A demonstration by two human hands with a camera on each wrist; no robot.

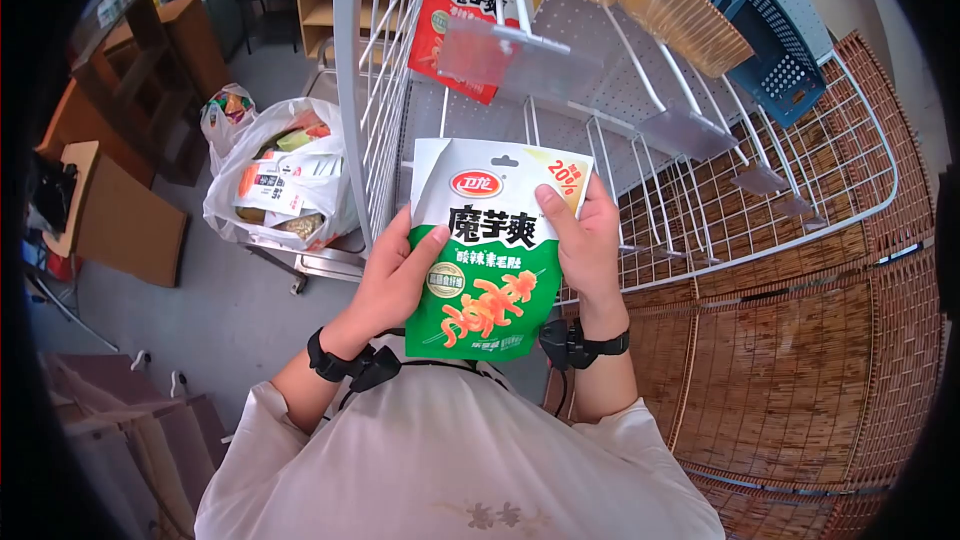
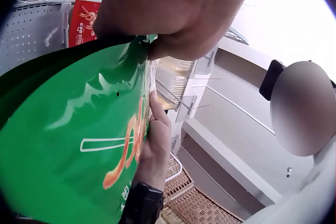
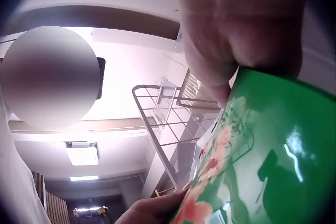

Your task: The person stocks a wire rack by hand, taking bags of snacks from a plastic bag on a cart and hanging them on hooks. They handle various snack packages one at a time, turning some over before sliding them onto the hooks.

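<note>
A green and white snack bag (image 1: 480, 280) is held upright, its printed front facing the head camera. The left hand (image 1: 395, 275) grips its left edge, thumb on the front. On the right edge the right hand (image 1: 587, 240) pinches it near the upper corner, thumb across the front. In the left wrist view the bag's green side (image 2: 79, 129) fills the lower left, with the left hand (image 2: 168, 14) above it. The right wrist view shows the bag (image 3: 278, 150) below the right hand (image 3: 241, 29). Fingers behind the bag are hidden in the head view.
A white wire rack (image 1: 640, 260) stands ahead, with a red and white bag (image 1: 430, 40) hanging on it, a ribbed tan tray (image 1: 690, 25) and a blue basket (image 1: 790, 60). A filled plastic bag (image 1: 325, 160) sits at left. Woven screens (image 1: 770, 370) stand at right.
</note>
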